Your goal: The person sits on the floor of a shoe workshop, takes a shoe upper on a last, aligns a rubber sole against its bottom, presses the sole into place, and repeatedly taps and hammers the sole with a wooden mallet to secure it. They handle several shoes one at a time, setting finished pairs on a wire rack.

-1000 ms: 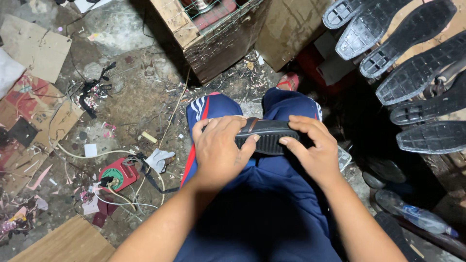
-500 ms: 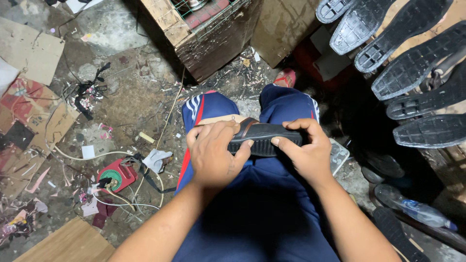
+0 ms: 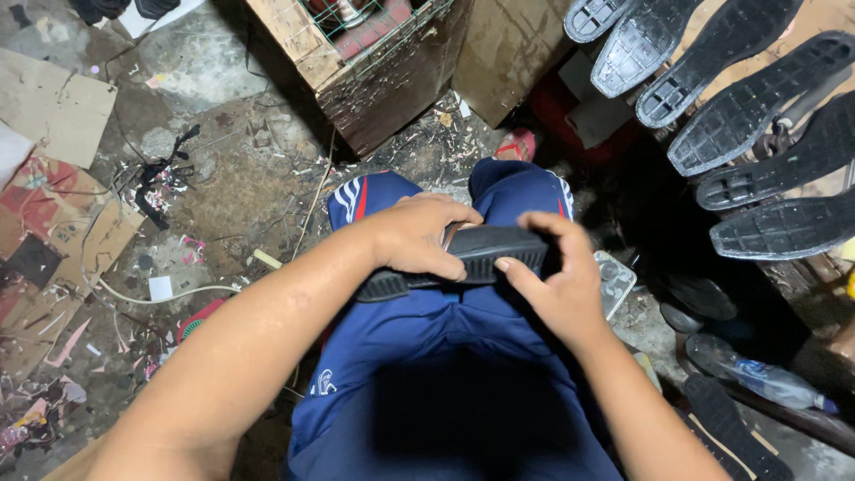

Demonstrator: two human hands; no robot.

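Since a moment ago our view has dipped closer and our left hand has slid further over the black sole, which lies across our knees. That hand is curled over its top, fingers pressing down. Our right hand pinches the sole's right end between thumb and fingers. Blue trousers lie beneath. Far right, a row of black soles rests on a board; left, cardboard scraps litter the floor.
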